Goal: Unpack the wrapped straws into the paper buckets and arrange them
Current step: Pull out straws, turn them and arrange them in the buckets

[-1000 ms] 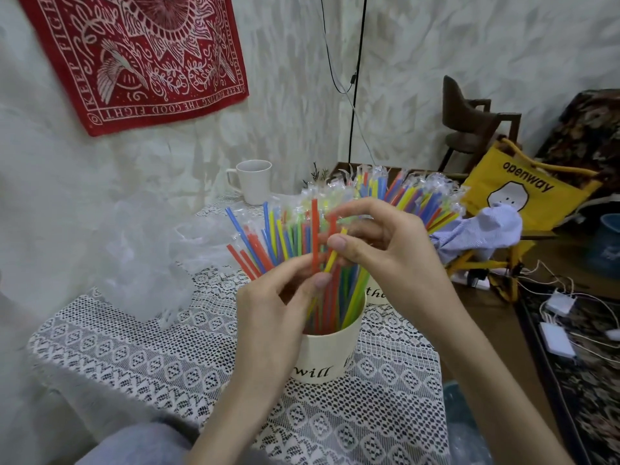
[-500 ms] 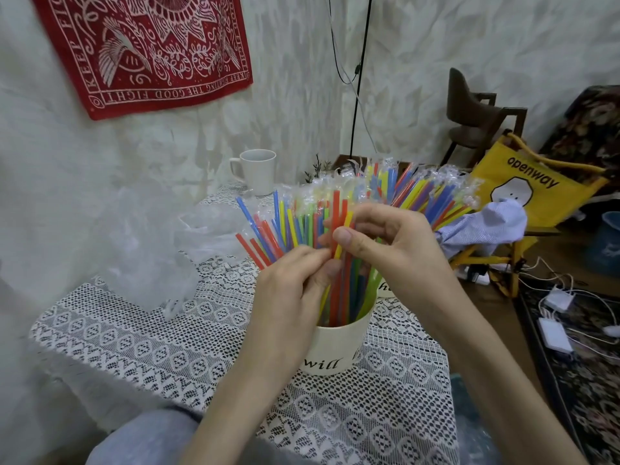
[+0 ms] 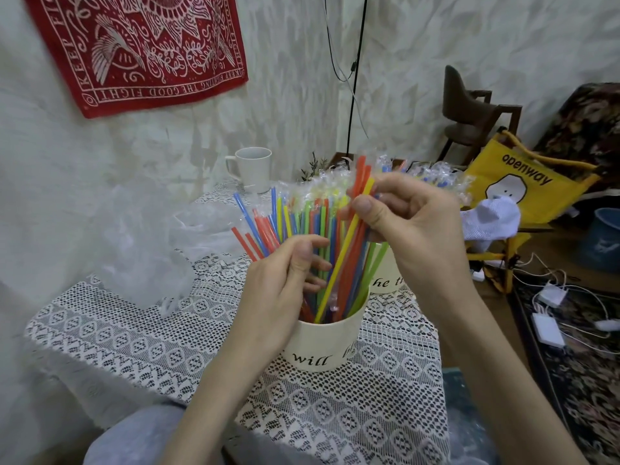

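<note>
Your landmark is the white mug (image 3: 252,169), standing on the lace tablecloth (image 3: 141,344) at its far edge. Up and left of the mug you have a red wall hanging (image 3: 141,48); far right of it, a yellow bag (image 3: 523,182) and a dark wooden chair (image 3: 469,109).

Red, orange, yellow, green and blue straws (image 3: 302,226) fill a cream paper bucket (image 3: 330,344) with black script; white lace tablecloth (image 3: 134,347); red-and-white bandana (image 3: 151,45) at eleven o'clock.

straws (image 3: 339,260): glossy plastic | bucket (image 3: 330,344): matt paper | tablecloth (image 3: 134,344): white lace | mug (image 3: 253,169): smooth ceramic
</note>
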